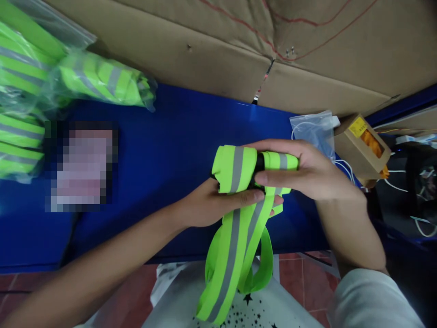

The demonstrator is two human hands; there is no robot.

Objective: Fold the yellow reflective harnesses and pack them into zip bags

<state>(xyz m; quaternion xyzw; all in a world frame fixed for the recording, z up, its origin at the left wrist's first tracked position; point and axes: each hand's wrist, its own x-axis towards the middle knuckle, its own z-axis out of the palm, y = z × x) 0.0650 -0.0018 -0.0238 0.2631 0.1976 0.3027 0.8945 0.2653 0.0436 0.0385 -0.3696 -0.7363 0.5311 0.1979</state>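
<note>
Both my hands are closed on a neon-yellow reflective strap (227,259) with a grey stripe along its middle. My left hand (211,202) grips it from the left, its thumb laid across the folded bands. From the right, my right hand (300,168) pinches the upper folds, thumb in front and fingers behind. Between the hands a black piece (260,161), partly covered, shows among the folds. Long loops of the strap hang down past the table's front edge over my lap. The fingers behind the strap are mostly hidden.
Clear plastic bags of similar reflective straps (105,79) lie at the left of the blue table (164,136). A blurred-out flat object (85,166) is near them. A zip bag (314,132) and cardboard box (363,143) stand at right. Cardboard (221,59) lines the back.
</note>
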